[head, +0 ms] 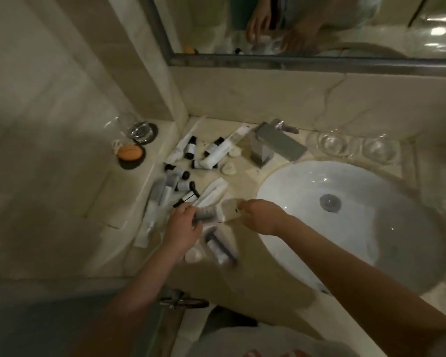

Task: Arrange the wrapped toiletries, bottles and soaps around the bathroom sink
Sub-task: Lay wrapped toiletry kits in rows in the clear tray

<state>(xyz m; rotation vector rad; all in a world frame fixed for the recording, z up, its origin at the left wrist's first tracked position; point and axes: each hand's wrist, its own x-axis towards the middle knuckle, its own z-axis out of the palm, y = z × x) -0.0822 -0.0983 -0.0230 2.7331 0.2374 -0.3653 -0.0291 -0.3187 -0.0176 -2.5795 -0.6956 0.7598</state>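
Your left grip (183,225) and right grip (260,215) pinch opposite ends of the clear plastic-wrapped toiletry packet (213,215); it hangs over the beige marble table (243,176), nine o'clock of the white oval sink (283,181).

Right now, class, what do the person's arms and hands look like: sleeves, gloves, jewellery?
The left forearm and right forearm are bare to the frame's edge; no sleeve shows. The left hand and right hand wear no gloves, watch or bracelet. Rings: too blurred to tell.
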